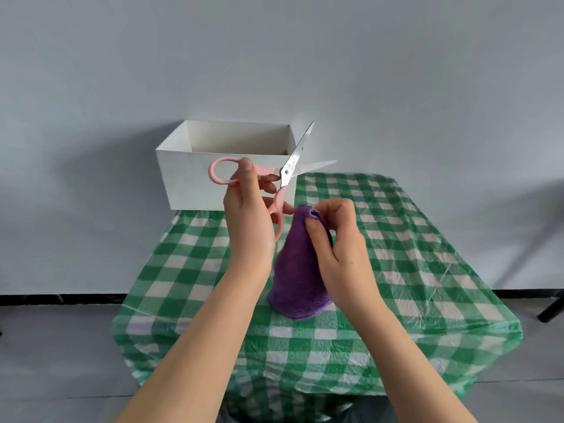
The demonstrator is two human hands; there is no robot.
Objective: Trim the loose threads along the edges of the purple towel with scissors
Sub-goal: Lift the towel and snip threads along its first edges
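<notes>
The purple towel [295, 270] hangs bunched above the table, its lower edge resting on the checked cloth. My right hand [337, 236] pinches its top corner between thumb and fingers. My left hand [248, 215] grips pink-handled scissors [282, 178] just left of the towel's top. The steel blades are spread apart and point up and to the right, away from the towel. One pink loop sticks out to the left of my thumb.
A white open-topped box [213, 166] stands at the table's far left corner, right behind the scissors. The small table wears a green-and-white checked plastic cloth [396, 270]. A grey wall rises behind, and a dark furniture leg [552, 306] shows at the far right.
</notes>
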